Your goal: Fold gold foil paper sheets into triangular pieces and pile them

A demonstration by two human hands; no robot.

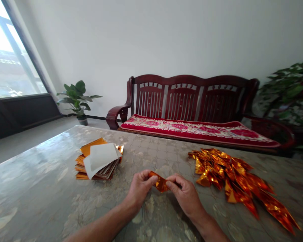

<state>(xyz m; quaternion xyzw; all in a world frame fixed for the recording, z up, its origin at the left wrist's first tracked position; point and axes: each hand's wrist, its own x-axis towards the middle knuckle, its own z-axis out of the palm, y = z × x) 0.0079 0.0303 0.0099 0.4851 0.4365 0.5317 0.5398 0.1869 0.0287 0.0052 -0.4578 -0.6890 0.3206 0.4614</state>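
Note:
Between my two hands is a small folded piece of shiny orange-gold foil paper (161, 184), held above the table near its front middle. My left hand (140, 187) pinches its left end between thumb and fingers. At the other end, my right hand (183, 191) grips it the same way, fingers curled. To the left lies a stack of foil paper sheets (82, 169), fanned unevenly, with white-backed sheets (103, 157) on top. A heap of folded foil pieces (232, 171), pointed and crinkled, spreads over the table on the right.
The table (40, 188) has a glossy, patterned grey-brown cover. Behind it stands a dark red wooden bench (183, 101) with a red floral cushion (197, 129). A potted plant (78, 97) is on the floor at left, by a window (12, 57); another leafy plant (293, 90) is at right.

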